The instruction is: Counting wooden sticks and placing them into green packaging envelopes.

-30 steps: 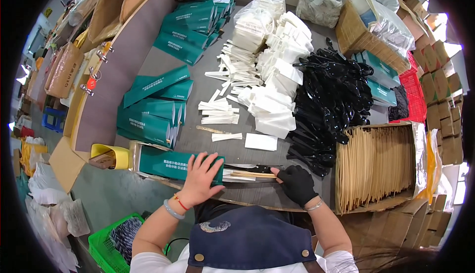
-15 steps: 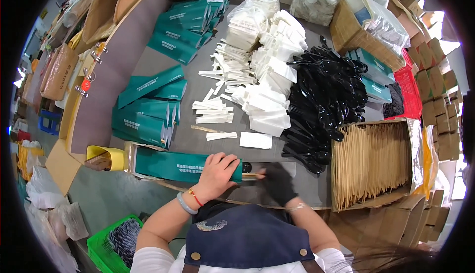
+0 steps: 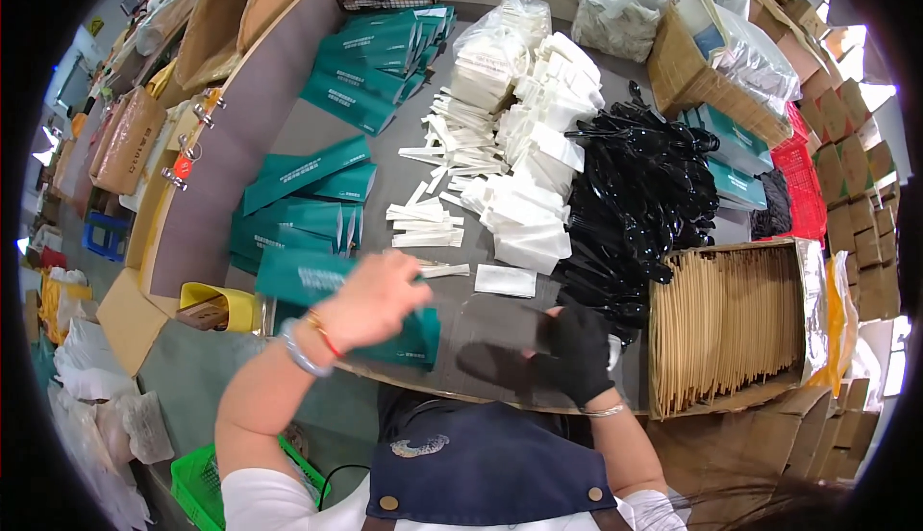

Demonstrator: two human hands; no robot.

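My left hand (image 3: 380, 295), smeared by motion, is closed on the right end of a long green paper sleeve (image 3: 298, 276). That sleeve is raised over the left end of a stack of green sleeves (image 3: 411, 341) at the table's front edge. My right hand (image 3: 575, 353), in a black fingerless glove, is near the pile of black plastic spoons (image 3: 630, 194). Its thumb and a fingertip point left and stand apart. A small white piece (image 3: 614, 350) shows beside the glove; whether the hand touches it is unclear. Left of the glove lies a grey flat area with a dark shadow.
Green sleeves (image 3: 288, 226) lie in piles along the left wall. White paper packets (image 3: 519, 218) are heaped mid-table, with a single white packet (image 3: 506, 281) in front. A carton of wooden sticks (image 3: 731, 329) stands at right. A yellow container (image 3: 231, 308) sits at the left edge.
My left hand has lifted a green sleeve up and to the left, off the front edge. My right hand has left the sleeve's opening and the wooden stick, moving right towards the spoons.
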